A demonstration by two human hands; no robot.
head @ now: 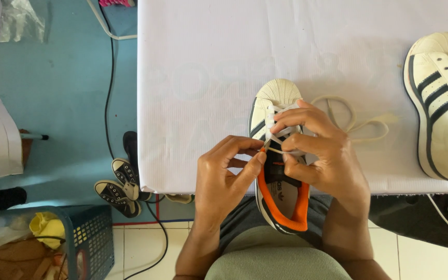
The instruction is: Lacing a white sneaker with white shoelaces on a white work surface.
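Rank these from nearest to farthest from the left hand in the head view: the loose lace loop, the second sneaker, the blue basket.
From the left hand:
1. Loose lace loop, on the table, right of both hands.
2. Blue basket, on the floor, lower left.
3. Second sneaker, at the table's far right edge.

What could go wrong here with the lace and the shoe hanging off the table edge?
The white sneaker with orange lining overhangs the white table edge above the lap; a hard tug could tip it off. The left hand pinches only the tip of the cream lace, so it might slip back through the eyelet. The loose lace loop beside the right hand could snag.
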